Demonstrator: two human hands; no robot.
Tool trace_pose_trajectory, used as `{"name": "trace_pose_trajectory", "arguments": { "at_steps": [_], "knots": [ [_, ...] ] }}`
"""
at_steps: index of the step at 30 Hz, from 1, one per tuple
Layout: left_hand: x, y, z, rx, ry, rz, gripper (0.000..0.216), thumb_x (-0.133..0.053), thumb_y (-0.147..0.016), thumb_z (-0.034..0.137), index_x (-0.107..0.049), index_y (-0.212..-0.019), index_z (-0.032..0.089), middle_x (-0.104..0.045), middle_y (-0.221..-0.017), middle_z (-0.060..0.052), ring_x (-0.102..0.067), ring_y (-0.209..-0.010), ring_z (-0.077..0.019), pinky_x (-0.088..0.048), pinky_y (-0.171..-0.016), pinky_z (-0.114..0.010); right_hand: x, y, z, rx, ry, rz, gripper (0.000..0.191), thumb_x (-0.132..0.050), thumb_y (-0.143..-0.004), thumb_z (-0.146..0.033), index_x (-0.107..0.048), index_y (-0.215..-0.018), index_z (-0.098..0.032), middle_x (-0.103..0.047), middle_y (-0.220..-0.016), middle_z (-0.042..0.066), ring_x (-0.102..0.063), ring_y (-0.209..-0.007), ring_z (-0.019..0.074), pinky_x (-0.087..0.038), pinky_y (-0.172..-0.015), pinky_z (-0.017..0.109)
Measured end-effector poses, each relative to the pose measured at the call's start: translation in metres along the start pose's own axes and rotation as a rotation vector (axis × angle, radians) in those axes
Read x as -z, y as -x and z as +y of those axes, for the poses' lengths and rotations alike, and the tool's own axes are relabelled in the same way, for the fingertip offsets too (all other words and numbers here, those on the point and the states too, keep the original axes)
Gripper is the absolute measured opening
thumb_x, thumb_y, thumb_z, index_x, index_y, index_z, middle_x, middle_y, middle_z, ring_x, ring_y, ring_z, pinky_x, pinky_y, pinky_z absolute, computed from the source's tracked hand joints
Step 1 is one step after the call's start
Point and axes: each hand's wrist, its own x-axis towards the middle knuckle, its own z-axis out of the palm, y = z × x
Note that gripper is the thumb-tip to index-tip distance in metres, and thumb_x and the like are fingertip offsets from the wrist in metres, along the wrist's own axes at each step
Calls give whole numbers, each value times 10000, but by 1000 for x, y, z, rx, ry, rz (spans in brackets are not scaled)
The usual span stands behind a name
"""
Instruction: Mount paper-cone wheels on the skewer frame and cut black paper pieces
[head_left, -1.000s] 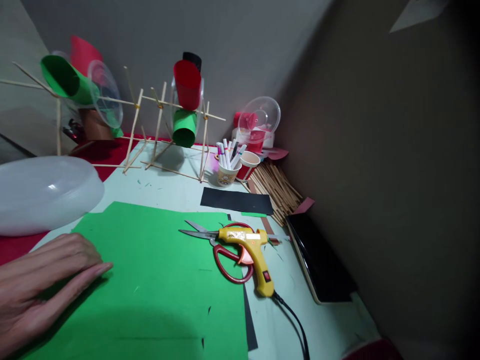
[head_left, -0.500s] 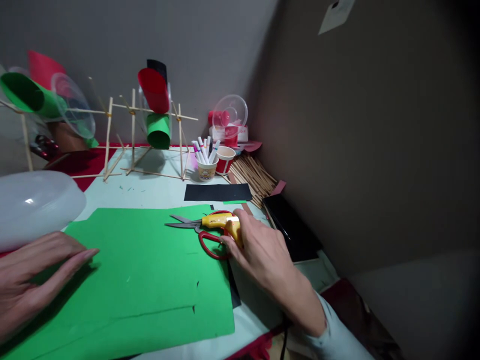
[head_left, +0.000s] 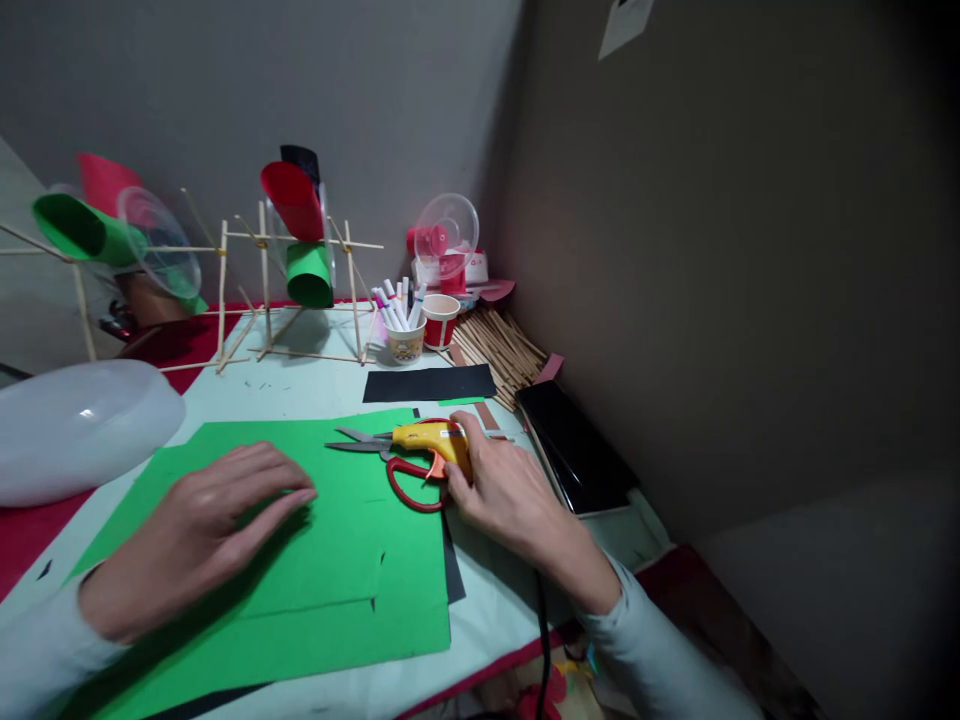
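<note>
At the centre of the frame, a yellow plastic glue gun (head_left: 424,437) lies across a pair of red-handled metal scissors (head_left: 367,446), over the right edge of a large, flat green sheet (head_left: 337,560). The right hand (head_left: 499,490) comes in from the lower right and is curled around the gun's grip, thumb on the near side by the orange trigger (head_left: 436,466) and a finger over the top of the body; how firmly it squeezes is hidden. The left hand (head_left: 225,500), left of centre, is loosely half-curled above the green sheet, thumb tip close to the fingertips and nothing visible held; whether it touches the sheet, I cannot tell.

The gun should be light and rigid, its smooth shell a little slippery. The grip is the sound place to hold it; the metal nozzle, pointing left beside the scissor blades, may be hot and is best kept clear of fingers. The black cable (head_left: 544,630), running down at the lower centre-right, could tug at the gun, and the scissors beneath could snag or slide with it. The green sheet looks thin and bendable, likely to crease if pressed, so a flat palm suits it better than a pinch.
</note>
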Motion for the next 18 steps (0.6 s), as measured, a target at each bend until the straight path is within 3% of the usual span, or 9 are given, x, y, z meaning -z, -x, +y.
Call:
{"name": "trace_pose_trajectory", "arguments": {
  "at_steps": [3,9,13,18],
  "knots": [
    [-15,-22,18,-75,10,-37,233,-493,-970,286,-702,-998,185,-728,-966,-61,-665,-903,-210,-535,-819,-339,2,-1,5,-23,-174,69,332,-478,-934,-286,-467,-1238,-152,-695,-854,65,-624,-670,214,-327,-582,280],
    [-43,-49,35,-126,10,-179,327,-418,-990,201,-634,-1230,154,-663,-1204,-147,-617,-1091,-266,-516,-917,-424,5,-1,14,-52,-497,363,311,-496,-906,-294,-453,-1190,-176,-672,-849,39,-624,-661,187,-408,-607,262],
    [-48,-65,40,-120,-36,-294,357,-438,-963,188,-603,-1279,179,-652,-1210,-149,-630,-1069,-282,-521,-899,-428,6,-2,14,-60,-516,484,325,-510,-892,-287,-451,-1192,-179,-691,-908,66,-639,-668,187,-428,-602,266],
    [-43,-79,44,-155,-108,-384,349,-473,-916,188,-609,-1235,229,-651,-1140,-119,-664,-931,-246,-538,-784,-351,3,-3,11,-90,-429,472,339,-508,-890,-285,-464,-1197,-147,-704,-904,98,-666,-681,219,-439,-602,284]
  ]
}}
